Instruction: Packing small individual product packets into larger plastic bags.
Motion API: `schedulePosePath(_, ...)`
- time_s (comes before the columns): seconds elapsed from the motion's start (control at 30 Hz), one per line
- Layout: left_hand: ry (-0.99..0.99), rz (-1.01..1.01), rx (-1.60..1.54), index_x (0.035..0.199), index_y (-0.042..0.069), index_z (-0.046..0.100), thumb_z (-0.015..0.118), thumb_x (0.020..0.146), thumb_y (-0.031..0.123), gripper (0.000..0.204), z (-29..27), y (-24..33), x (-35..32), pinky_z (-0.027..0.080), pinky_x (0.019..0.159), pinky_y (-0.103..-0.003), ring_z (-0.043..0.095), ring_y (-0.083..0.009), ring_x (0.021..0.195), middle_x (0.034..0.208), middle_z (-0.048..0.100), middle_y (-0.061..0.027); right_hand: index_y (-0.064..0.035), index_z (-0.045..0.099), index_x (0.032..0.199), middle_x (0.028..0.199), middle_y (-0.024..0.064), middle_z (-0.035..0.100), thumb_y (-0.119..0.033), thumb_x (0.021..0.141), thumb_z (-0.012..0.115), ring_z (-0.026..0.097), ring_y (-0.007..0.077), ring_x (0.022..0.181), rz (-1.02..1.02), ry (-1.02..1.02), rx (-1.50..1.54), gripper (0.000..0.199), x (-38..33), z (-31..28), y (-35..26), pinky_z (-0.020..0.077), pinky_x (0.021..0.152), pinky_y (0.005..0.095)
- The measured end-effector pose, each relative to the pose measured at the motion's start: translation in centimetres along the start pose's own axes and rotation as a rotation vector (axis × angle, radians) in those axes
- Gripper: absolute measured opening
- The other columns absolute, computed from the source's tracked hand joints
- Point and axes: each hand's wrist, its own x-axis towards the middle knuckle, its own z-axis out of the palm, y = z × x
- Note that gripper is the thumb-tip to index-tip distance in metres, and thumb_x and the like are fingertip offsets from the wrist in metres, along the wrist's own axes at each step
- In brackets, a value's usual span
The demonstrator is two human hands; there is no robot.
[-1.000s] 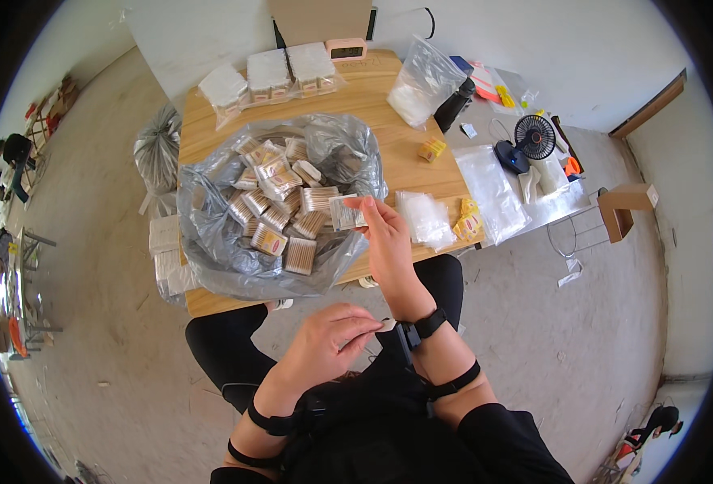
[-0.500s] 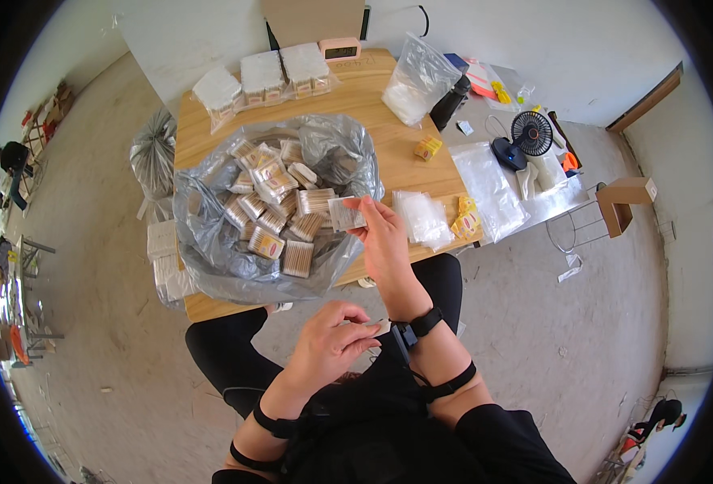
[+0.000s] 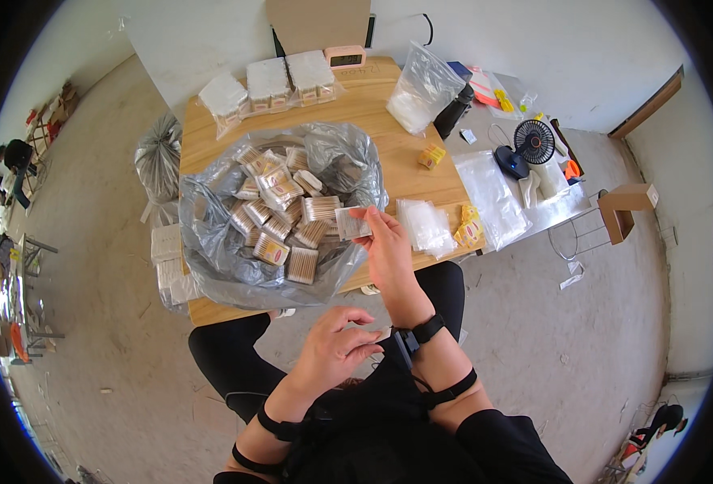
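Shifted slightly lower — right hand pinching clear packet, mid-frame.
Left hand, lower centre: grip unclear — light edge-hold likely best.

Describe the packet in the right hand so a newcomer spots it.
On the wooden table sits a big grey plastic bag. By its right side, the right hand pinches a small clear packet. Unlike the bag's swab packs, it is held and looks flat.

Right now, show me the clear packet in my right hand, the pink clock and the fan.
Clear packet [image 3: 351, 225], head view: its flat face.
Pink clock [image 3: 346, 56], head view: its dark display.
Fan [image 3: 534, 141], head view: its round grille.
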Motion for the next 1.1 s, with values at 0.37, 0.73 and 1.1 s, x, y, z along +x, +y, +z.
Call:
schedulePosePath(0.37, -0.031, 0.102, 0.037, 0.095, 0.012, 0.068, 0.079, 0.063, 0.010, 0.034, -0.3, 0.1, 0.6, 0.047, 0.074, -0.032, 0.058, -0.0243, 0.090, 0.102, 0.057, -0.0083, -0.0028, 0.064, 0.097, 0.095, 0.0047, 0.065, -0.029, 0.093, 0.052, 0.058, 0.0105, 0.079, 0.011, -0.017, 0.027, 0.030, -0.2, 0.1, 0.1, 0.0448, 0.067, 0.0265)
schedulePosePath(0.73, -0.031, 0.106, 0.080, 0.097, 0.013, 0.067, 0.079, 0.063, 0.011, 0.035, -0.2, 0.3, 0.7, 0.047, 0.076, -0.032, 0.058, -0.0251, 0.091, 0.101, 0.057, -0.0076, -0.0029, 0.065, 0.096, 0.094, 0.0035, 0.065, -0.031, 0.093, 0.052, 0.056, 0.0081, 0.077, 0.026, -0.028, 0.009, 0.031, -0.2, -0.3, 0.2, 0.0444, 0.066, 0.0246)
schedulePosePath(1.1, 0.270, -0.333, -0.269, 0.090, 0.000, 0.066, 0.066, 0.079, 0.002, 0.011, -3.8, 1.1, -0.4, 0.047, 0.067, -0.025, 0.059, -0.0127, 0.072, 0.092, 0.064, -0.0082, -0.0012, 0.063, 0.099, 0.093, 0.0056, 0.064, -0.028, 0.094, 0.051, 0.058, 0.0119, 0.078, 0.032, 0.033, -0.010, 0.030, -0.4, -1.2, 0.0, 0.0447, 0.068, 0.0268)
